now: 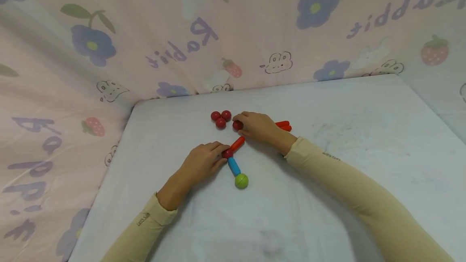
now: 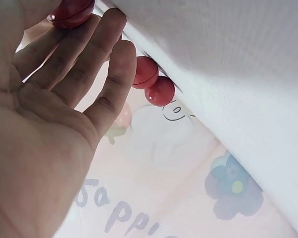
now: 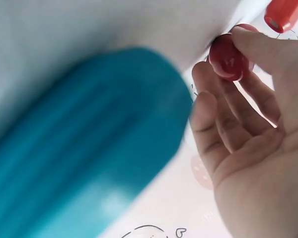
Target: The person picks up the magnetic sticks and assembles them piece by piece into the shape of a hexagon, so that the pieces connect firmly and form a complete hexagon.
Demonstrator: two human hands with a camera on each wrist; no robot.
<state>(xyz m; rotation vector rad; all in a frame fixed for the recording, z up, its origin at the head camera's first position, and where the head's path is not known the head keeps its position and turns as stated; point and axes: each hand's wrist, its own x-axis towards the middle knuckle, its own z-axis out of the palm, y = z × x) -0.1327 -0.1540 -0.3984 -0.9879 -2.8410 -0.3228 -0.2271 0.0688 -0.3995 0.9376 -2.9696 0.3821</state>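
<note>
My left hand (image 1: 204, 163) grips a red ball (image 1: 227, 153) low over the white table, between thumb and fingers. A red rod (image 1: 238, 144) and a blue rod (image 1: 234, 166) stick out from that ball, and a green ball (image 1: 241, 180) sits at the blue rod's far end. Farther back, my right hand (image 1: 256, 126) pinches another red ball (image 1: 238, 125); the right wrist view shows this ball (image 3: 231, 58) between thumb and fingertips. The left wrist view shows the gripped ball (image 2: 72, 14) partly hidden at the top edge.
A cluster of three red balls (image 1: 220, 123) lies left of the right hand. Red rods (image 1: 284, 125) lie behind the right wrist, partly hidden by it. A patterned cloth (image 1: 255, 31) hangs behind the white table (image 1: 364, 132).
</note>
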